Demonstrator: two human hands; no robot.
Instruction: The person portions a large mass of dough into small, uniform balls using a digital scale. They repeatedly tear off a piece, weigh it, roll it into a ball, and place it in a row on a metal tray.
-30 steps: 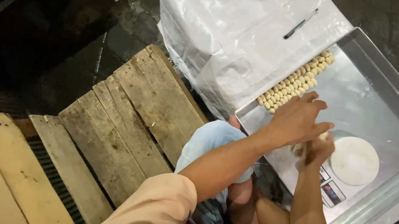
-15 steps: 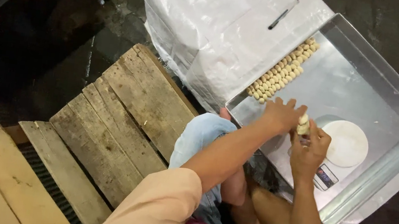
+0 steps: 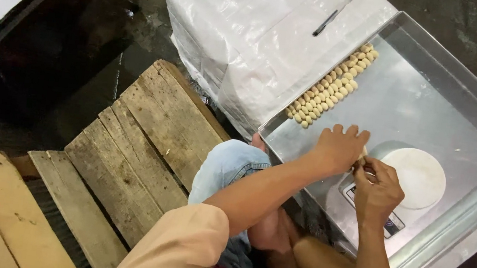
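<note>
- Left hand [image 3: 338, 148] and right hand [image 3: 376, 190] met over the tray [image 3: 415, 96], pinching a small dough piece [image 3: 363, 156] between them.
- Dough rows [image 3: 330, 89] lay near the tray's far edge; a scale [image 3: 414, 178] stood beside the right hand.

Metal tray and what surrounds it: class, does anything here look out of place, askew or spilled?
Little stands out. The small pale dough pieces lie in neat rows along the metal tray's edge, nothing spilled. One oddity: a dark pen lies loose on the white plastic-wrapped block. Both hands, left and right, meet over one pale piece.
</note>
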